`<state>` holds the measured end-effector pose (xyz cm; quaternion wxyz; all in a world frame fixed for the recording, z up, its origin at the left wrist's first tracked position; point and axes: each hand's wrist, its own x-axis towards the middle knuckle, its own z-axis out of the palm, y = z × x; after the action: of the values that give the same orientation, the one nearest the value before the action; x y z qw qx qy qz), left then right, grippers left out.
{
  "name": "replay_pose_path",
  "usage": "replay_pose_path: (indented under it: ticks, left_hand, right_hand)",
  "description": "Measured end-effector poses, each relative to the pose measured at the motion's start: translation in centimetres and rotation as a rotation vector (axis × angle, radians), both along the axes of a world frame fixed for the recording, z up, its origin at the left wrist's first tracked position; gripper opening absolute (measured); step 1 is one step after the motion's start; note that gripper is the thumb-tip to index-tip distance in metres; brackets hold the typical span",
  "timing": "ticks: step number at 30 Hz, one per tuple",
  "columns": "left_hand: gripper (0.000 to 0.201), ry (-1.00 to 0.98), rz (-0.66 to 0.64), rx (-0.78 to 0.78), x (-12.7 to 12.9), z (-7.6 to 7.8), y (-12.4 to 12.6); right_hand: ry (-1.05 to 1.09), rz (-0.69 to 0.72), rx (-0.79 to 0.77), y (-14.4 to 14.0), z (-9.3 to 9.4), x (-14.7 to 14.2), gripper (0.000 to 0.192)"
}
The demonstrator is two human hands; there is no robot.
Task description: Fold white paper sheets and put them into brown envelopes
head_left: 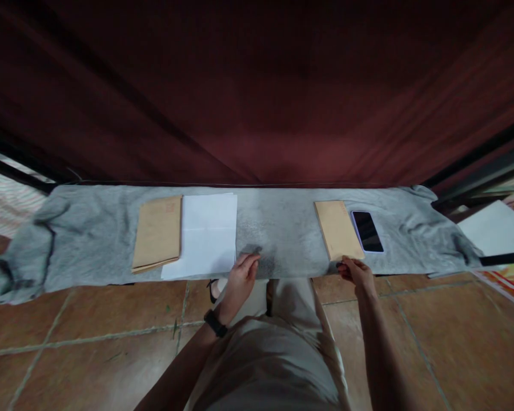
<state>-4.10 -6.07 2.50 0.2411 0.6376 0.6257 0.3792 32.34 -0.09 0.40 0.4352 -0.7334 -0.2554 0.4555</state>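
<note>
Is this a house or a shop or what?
Probably a room in a house, not a shop. The floor has brown tiles, a dark red curtain hangs behind, and the long table wears a grey cloth with envelopes, paper and a phone.

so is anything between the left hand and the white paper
Nothing visible. The left hand rests at the near right corner of the white paper, on the grey cloth; the stretch between them is bare cloth.
</note>
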Motion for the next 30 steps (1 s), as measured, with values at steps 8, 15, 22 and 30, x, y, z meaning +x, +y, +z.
replay_pose_path:
  ticks: [8,15,22,30]
  left_hand:
    - [0.059,0.544,0.101,0.058,-6.8,-1.1,-3.2]
    - [0.058,0.581,0.083,0.031,-9.9,-2.5,-3.8]
    - [0.037,0.497,0.07,-0.009,-11.0,-1.7,-3.0]
    - [0.028,0.543,0.126,0.155,-8.3,1.4,-2.5]
  right_hand:
    - [-0.093,0.189,0.237,-1.4,-0.3,-3.6,0.048]
    - [-0.197,0.421,0.27,-0.9,-0.4,-7.5,0.035]
    - [-0.515,0.565,0.287,-0.8,-0.1,-9.3,0.021]
    - [-0.647,0.627,0.288,-0.9,-0.3,-9.4,0.032]
